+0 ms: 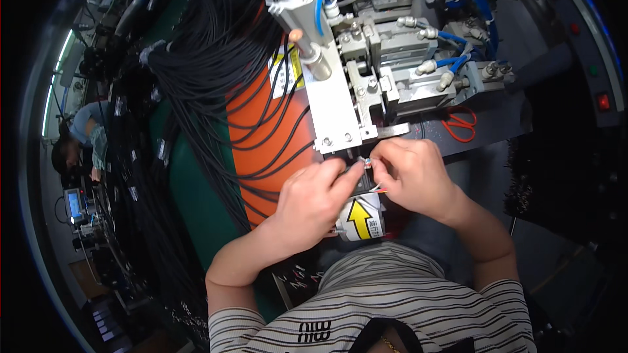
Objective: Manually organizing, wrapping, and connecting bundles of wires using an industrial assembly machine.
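Observation:
Both my hands meet in front of the white metal plate of a pneumatic machine. My right hand is closed in a pinch on thin coloured wires, their tips showing between finger and thumb. My left hand is closed just left of them, thumb and forefinger reaching to the same spot; its fingertips are slightly blurred and what they hold is hidden. More thin wire ends show beneath my right fingers. Below the hands is a white part with a yellow arrow.
A large bundle of black cables lies to the left over an orange board and a green surface. Red-handled scissors lie right of the machine. Blue air hoses arch above. A control box with a red switch stands far right. Another person is far left.

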A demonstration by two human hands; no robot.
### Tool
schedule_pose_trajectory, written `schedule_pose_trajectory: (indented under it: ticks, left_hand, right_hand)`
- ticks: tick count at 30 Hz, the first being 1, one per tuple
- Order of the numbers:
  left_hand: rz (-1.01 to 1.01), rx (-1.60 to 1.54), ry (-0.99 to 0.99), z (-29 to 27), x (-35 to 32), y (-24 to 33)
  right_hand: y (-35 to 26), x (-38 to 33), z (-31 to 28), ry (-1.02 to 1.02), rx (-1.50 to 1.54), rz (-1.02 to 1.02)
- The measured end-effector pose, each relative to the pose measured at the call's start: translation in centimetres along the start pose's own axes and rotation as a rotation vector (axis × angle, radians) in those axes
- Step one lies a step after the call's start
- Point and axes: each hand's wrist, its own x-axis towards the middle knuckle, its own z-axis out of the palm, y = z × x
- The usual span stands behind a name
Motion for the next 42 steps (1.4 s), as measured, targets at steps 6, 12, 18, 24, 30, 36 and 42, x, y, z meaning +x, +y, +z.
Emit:
schedule_pose_trajectory:
  ticks: [6,12,18,24,30,36,42]
  left_hand:
    - [-0.045,0.063,0.200,0.7,-2.4,-1.1]
    - [-0.182,0.038,0.149,1.2,-2.8,-0.9]
    - [-0.191,-0.465,0.131,0.5,-1.4,-0.5]
    - [-0.225,-0.478,0.228,0.4,-0.8,0.2]
    - [-0.231,-0.584,0.189,1.1,0.0,-0.4]
    - [-0.196,-0.705,0.151,0.9,-1.2,-0.7]
    - [0.213,-0.607,-0.205,-3.4,-1.5,-4.1]
  right_hand:
    - [0.6,-0.6,0.3,0.007,0.203,0.148]
    - [-1.4,-1.5,-0.5,-0.039,0.400,0.067]
    - [-1.5,-1.6,0.9,0.027,0.525,-0.013]
    - [-1.7,-1.8,1.0,0.025,1.192,0.531]
    - [-1.3,-2.1,1.0,0.012,1.090,0.398]
    - [-1.6,-1.4,0.3,0.021,0.624,-0.110]
    - [-5.3,-1.2,1.0,-0.160,0.685,-0.065]
